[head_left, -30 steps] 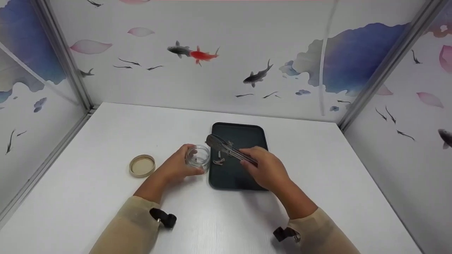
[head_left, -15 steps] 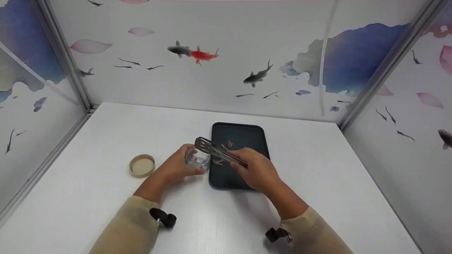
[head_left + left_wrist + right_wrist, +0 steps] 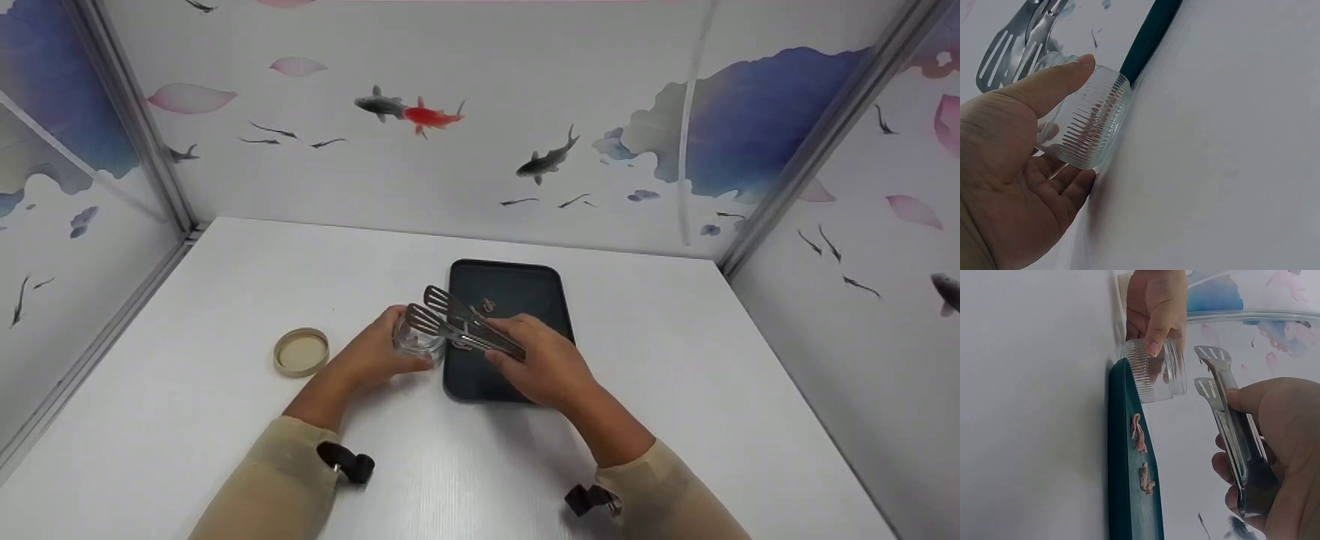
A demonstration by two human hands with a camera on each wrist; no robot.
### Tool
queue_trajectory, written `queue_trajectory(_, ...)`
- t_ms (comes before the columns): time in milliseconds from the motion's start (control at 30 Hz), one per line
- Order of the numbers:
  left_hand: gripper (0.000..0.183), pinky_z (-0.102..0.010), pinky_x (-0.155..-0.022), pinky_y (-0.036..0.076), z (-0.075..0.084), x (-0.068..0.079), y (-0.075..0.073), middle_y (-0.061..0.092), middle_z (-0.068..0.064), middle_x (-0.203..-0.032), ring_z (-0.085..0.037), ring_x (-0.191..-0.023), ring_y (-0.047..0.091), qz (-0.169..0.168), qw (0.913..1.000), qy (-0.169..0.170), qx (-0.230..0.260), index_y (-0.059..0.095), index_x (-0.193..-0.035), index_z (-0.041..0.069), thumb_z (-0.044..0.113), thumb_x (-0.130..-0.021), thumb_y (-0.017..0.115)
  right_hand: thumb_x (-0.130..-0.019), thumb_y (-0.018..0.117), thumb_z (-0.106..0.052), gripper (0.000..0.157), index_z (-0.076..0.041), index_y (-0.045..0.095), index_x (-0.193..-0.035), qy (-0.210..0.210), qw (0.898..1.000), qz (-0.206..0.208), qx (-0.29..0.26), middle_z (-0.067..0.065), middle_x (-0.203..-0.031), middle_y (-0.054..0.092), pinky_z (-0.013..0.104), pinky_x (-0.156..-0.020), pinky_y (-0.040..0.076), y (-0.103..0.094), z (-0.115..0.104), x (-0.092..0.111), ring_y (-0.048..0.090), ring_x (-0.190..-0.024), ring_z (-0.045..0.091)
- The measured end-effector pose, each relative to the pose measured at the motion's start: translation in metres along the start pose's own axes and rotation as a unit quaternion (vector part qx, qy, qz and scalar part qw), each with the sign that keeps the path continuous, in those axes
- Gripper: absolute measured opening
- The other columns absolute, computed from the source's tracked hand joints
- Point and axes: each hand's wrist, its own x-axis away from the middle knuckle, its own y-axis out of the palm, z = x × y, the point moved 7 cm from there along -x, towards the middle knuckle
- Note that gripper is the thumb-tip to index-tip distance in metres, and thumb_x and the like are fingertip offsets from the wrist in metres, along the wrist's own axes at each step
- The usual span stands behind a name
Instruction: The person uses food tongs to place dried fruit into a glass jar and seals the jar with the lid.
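My left hand (image 3: 377,351) holds a clear glass jar (image 3: 1098,121) with a ribbed lower wall, thumb on one side and fingers on the other. The jar stands on the table beside the dark green tray (image 3: 499,390), its mouth uncovered. My right hand (image 3: 544,356) grips metal tongs (image 3: 1235,433) with slotted ends. Those ends are spread apart above the jar's mouth, and nothing shows between them. Small brownish, wrinkled strips (image 3: 1139,433) lie on the tray, partly hidden by the tongs in the head view. Reddish-brown colour shows through the jar's ribbed wall; I cannot tell what it is.
A round beige lid (image 3: 301,352) lies on the white table (image 3: 420,480), left of my left hand. White panels (image 3: 480,187) printed with fish and petals enclose the table at the back and both sides.
The tongs have moved left from over the tray to above the jar, and their ends have spread apart. My left hand and the jar have stayed in place.
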Motion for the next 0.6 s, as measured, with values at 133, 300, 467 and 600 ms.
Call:
queue_trajectory(133, 0.105, -0.058, -0.127, 0.036, -0.001, 0.0, 0.0, 0.054, -0.009, -0.159, -0.033, -0.152, 0.048, -0.004, 1.0, 0.0, 0.0, 0.035, -0.164, 0.019, 0.039, -0.081, 0.095, -0.101, 0.073, -0.046, 0.056, -0.034, 0.058, -0.154, 0.009, 1.0, -0.003, -0.009, -0.008, -0.139, 0.066, 0.042, -0.092, 0.057, 0.0, 0.002, 0.0, 0.065, -0.107, 0.015)
queue_trajectory(300, 0.105, -0.06, -0.127, 0.036, -0.004, -0.001, 0.0, 0.052, -0.01, -0.161, -0.034, -0.153, 0.047, -0.003, 0.9999, -0.008, -0.005, 0.034, -0.164, 0.021, 0.043, -0.081, 0.095, -0.101, 0.073, -0.046, 0.057, -0.035, 0.057, -0.155, 0.016, 1.0, 0.002, -0.015, -0.007, -0.141, 0.064, 0.041, -0.093, 0.056, -0.002, 0.006, -0.001, 0.063, -0.107, 0.013)
queue_trajectory(467, 0.104, -0.056, -0.128, 0.036, -0.003, -0.001, 0.001, 0.046, -0.011, -0.167, -0.034, -0.155, 0.044, -0.002, 0.9999, -0.011, -0.007, 0.035, -0.163, 0.021, 0.042, -0.081, 0.094, -0.102, 0.07, -0.048, 0.059, -0.037, 0.054, -0.157, 0.04, 0.999, -0.002, -0.015, -0.005, -0.144, 0.062, 0.044, -0.095, 0.058, -0.005, 0.015, -0.002, 0.065, -0.11, 0.016)
queue_trajectory(600, 0.104, -0.054, -0.129, 0.034, 0.0, 0.0, 0.0, 0.045, -0.012, -0.167, -0.035, -0.156, 0.043, 0.001, 0.9999, -0.009, -0.012, 0.035, -0.163, 0.018, 0.04, -0.081, 0.095, -0.104, 0.068, -0.048, 0.06, -0.035, 0.051, -0.159, 0.059, 0.998, -0.004, -0.008, -0.002, -0.147, 0.06, 0.044, -0.093, 0.056, -0.009, 0.026, -0.003, 0.064, -0.111, 0.017)
